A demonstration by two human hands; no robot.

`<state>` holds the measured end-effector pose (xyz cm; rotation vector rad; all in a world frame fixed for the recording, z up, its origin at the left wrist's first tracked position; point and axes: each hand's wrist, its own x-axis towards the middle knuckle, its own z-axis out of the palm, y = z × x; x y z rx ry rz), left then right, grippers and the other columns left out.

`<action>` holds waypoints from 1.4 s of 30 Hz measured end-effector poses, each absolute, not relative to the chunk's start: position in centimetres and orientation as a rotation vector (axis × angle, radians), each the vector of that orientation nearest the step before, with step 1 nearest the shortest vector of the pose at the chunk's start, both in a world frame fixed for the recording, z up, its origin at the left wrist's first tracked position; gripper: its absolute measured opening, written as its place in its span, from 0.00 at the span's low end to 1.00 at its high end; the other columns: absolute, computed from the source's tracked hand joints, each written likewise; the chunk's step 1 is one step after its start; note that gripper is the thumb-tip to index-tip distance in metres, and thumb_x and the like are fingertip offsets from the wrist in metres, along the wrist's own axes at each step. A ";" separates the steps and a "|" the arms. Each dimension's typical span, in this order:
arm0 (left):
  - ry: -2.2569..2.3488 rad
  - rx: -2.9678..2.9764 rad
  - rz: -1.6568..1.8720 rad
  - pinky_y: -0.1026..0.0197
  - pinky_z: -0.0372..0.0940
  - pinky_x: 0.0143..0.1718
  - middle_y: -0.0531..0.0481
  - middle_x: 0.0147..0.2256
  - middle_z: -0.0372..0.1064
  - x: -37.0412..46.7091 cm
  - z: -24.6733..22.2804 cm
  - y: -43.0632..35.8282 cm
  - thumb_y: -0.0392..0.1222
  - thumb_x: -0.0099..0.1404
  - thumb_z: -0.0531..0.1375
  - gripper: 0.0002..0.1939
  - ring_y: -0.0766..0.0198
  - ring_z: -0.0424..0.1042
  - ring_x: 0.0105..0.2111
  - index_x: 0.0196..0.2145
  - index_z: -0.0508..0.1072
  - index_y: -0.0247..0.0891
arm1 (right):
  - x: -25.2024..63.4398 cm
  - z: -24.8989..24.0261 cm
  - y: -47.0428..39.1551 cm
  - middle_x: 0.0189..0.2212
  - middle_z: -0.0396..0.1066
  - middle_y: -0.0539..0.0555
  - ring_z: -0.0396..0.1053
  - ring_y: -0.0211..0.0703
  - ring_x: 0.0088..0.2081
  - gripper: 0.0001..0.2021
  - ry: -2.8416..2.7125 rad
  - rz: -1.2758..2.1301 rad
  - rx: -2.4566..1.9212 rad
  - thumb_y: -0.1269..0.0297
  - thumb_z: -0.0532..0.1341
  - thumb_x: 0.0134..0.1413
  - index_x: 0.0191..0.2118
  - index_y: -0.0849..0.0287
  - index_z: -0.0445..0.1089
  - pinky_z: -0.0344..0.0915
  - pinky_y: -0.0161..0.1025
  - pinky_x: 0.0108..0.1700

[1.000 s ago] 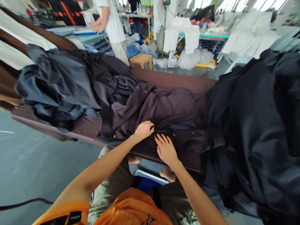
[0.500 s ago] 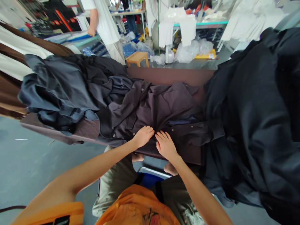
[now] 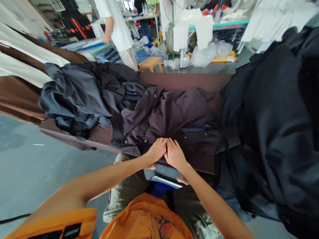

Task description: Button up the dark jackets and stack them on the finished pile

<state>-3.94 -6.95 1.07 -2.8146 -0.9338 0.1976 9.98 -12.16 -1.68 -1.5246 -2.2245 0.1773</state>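
Note:
A dark shirt lies spread on a narrow brown-covered table, its collar end to the left. Several small round buttons run along its near front edge. My left hand is closed on that edge, fingers curled over the cloth. Touching it at the fingertips, my right hand grips the same edge with bent fingers. Whatever lies under the fingertips is hidden.
Crumpled dark garments are heaped at the table's left. A tall dark garment pile rises at right. Beyond the brown table stand a wooden stool and a person in a white shirt.
My hands have drawn together, so their fingertips now meet on the shirt edge. The view has shifted slightly, moving the scene rightward; the shirt lies much as before.

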 end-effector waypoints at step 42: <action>-1.668 -3.294 -0.645 0.55 0.66 0.47 0.45 0.39 0.74 -4.2 1.4 2.3 0.39 0.66 0.56 0.10 0.56 0.73 0.40 0.38 0.77 0.35 | 13.7 -1.9 -14.1 0.59 0.67 0.59 0.62 0.52 0.61 0.17 -2.025 0.153 -1.673 0.70 0.53 0.64 0.57 0.63 0.67 0.55 0.54 0.66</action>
